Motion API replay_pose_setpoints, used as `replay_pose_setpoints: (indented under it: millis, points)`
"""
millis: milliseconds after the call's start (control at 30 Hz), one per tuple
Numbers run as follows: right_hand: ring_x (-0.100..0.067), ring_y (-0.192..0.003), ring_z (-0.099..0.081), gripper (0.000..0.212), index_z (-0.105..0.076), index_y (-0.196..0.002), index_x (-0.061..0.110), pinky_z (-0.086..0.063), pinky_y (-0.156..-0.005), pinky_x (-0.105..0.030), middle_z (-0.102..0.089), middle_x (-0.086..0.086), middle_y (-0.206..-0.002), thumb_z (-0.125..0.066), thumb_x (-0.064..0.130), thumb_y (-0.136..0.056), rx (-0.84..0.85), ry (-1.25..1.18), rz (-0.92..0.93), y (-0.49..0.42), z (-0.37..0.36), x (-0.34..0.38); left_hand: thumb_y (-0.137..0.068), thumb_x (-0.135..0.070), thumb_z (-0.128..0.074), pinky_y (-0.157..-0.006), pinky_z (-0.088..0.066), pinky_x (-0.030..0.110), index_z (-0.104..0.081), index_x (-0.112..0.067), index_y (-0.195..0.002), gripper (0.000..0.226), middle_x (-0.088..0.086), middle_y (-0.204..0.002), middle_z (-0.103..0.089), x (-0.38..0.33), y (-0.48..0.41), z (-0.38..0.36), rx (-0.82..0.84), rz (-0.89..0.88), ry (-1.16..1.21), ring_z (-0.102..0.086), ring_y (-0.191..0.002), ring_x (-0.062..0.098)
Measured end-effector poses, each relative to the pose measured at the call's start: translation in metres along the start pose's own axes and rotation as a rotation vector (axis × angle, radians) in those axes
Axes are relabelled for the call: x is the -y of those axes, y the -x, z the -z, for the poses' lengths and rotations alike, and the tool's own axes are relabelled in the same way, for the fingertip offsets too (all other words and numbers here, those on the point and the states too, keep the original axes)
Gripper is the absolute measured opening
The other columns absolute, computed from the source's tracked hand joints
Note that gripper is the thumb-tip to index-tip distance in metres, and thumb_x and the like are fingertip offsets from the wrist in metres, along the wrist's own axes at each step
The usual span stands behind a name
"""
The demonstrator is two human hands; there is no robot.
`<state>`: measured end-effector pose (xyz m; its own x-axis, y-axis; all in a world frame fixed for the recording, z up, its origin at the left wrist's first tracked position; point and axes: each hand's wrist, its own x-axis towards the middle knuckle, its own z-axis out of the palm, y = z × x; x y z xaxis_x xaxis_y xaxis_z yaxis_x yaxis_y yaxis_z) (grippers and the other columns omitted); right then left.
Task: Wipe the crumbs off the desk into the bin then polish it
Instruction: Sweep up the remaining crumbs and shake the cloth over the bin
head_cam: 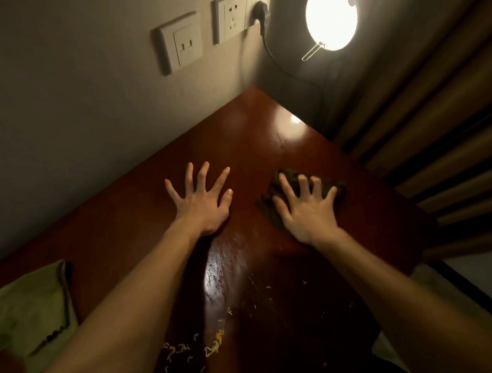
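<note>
The dark red wooden desk (259, 134) runs away from me towards a corner. My left hand (203, 201) lies flat on it near the middle, fingers spread, holding nothing. To its right, my right hand (304, 209) presses down on a crumpled dark cloth (288, 181) with curled fingers. Pale crumbs (213, 345) lie scattered on the near part of the desk, between my forearms, thicker at the lower left. No bin is in view.
A folded pale green cloth (31, 308) lies on the desk's near left. A lit round lamp (331, 16) hangs at the far corner, its cable (272, 53) plugged into a wall socket (231, 17). Curtains (436, 136) hang along the desk's right edge.
</note>
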<state>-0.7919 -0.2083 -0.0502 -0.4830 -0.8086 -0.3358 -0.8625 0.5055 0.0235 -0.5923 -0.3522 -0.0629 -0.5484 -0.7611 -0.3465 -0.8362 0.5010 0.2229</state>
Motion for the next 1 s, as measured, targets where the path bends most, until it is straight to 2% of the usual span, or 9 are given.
replay_pose_setpoints:
  millis: [133,200,267,367,500,667,800,900,1000]
  points:
    - [-0.043,-0.149,-0.032,0.071,-0.009,-0.167,0.033,-0.029,-0.112,-0.071,-0.032,-0.014,-0.165,-0.009,0.065,-0.104,0.031,0.12,0.041,0.082,-0.016,0.006,-0.107,-0.059,-0.021,-0.117,0.011,0.077,-0.003,-0.048,-0.163,0.059,0.0,-0.172,0.007,-0.006,0.005,0.013,0.029,0.02,-0.005,0.019,-0.159,0.033]
    - [-0.039,-0.154,-0.022,0.072,-0.003,-0.166,0.036,-0.023,-0.115,-0.068,-0.023,-0.01,-0.168,-0.008,0.07,-0.103,0.054,0.079,0.061,0.078,-0.017,0.0,-0.108,-0.053,-0.021,-0.122,0.01,0.072,-0.008,-0.038,-0.166,0.061,0.005,-0.172,0.003,-0.012,0.006,0.016,0.014,-0.006,-0.097,0.015,-0.16,0.032]
    - [-0.036,-0.159,-0.007,0.076,0.002,-0.166,0.036,-0.008,-0.12,-0.069,-0.012,-0.005,-0.171,-0.005,0.075,-0.101,0.019,0.046,0.053,0.054,-0.013,-0.008,-0.109,-0.05,-0.019,-0.123,0.013,0.066,-0.006,-0.033,-0.167,0.062,0.001,-0.174,0.011,-0.016,0.003,0.015,-0.002,-0.032,-0.155,0.022,-0.159,0.028]
    - [-0.034,-0.161,0.005,0.088,0.002,-0.167,0.029,0.006,-0.124,-0.067,-0.005,-0.005,-0.175,0.002,0.08,-0.096,-0.039,0.041,-0.003,0.017,-0.006,-0.028,-0.11,-0.049,-0.017,-0.122,0.016,0.065,0.0,-0.038,-0.167,0.06,-0.007,-0.173,0.025,-0.014,0.002,0.006,0.039,0.024,-0.028,0.03,-0.157,0.025]
    - [-0.027,-0.162,0.008,0.097,0.001,-0.168,0.016,0.006,-0.129,-0.054,-0.001,-0.01,-0.176,0.004,0.081,-0.095,-0.085,0.065,-0.112,-0.005,-0.009,-0.074,-0.11,-0.051,-0.019,-0.121,0.019,0.061,0.001,-0.042,-0.166,0.06,-0.011,-0.172,0.026,-0.009,0.0,0.0,0.043,0.035,0.014,0.031,-0.157,0.02]
    - [-0.025,-0.162,0.005,0.093,-0.002,-0.167,0.011,0.005,-0.13,-0.048,-0.002,-0.013,-0.175,0.005,0.073,-0.099,-0.1,0.054,-0.318,0.024,-0.019,-0.149,-0.11,-0.053,-0.016,-0.121,0.02,0.061,0.005,-0.04,-0.166,0.061,-0.01,-0.17,0.031,-0.02,-0.002,0.001,0.097,0.023,-0.01,0.034,-0.155,0.021]
    - [-0.026,-0.162,0.003,0.084,-0.008,-0.168,0.012,0.0,-0.131,-0.047,-0.004,-0.015,-0.175,-0.001,0.066,-0.104,-0.178,-0.086,-0.315,0.079,-0.048,-0.139,-0.11,-0.047,-0.022,-0.125,0.004,0.063,-0.011,-0.028,-0.166,0.061,0.004,-0.175,0.006,-0.033,-0.002,0.009,0.027,0.032,-0.104,0.009,-0.161,0.033]
    - [-0.024,-0.162,0.0,0.081,-0.013,-0.167,0.015,-0.003,-0.131,-0.043,-0.007,-0.013,-0.175,-0.006,0.066,-0.104,-0.22,-0.129,-0.258,0.103,-0.063,-0.121,-0.106,-0.038,-0.039,-0.127,-0.012,0.054,-0.033,-0.022,-0.158,0.054,0.005,-0.17,-0.014,-0.061,-0.002,0.014,-0.102,-0.133,-0.1,-0.017,-0.156,0.03]
    - [-0.022,-0.162,0.003,0.079,-0.01,-0.168,0.02,-0.002,-0.131,-0.041,-0.005,-0.009,-0.175,-0.01,0.068,-0.105,-0.217,-0.12,-0.197,0.085,-0.052,-0.137,-0.108,-0.048,-0.039,-0.127,-0.002,0.058,-0.016,-0.043,-0.163,0.06,-0.003,-0.175,0.009,-0.107,-0.007,0.013,-0.019,-0.321,-0.078,0.002,-0.162,0.022]
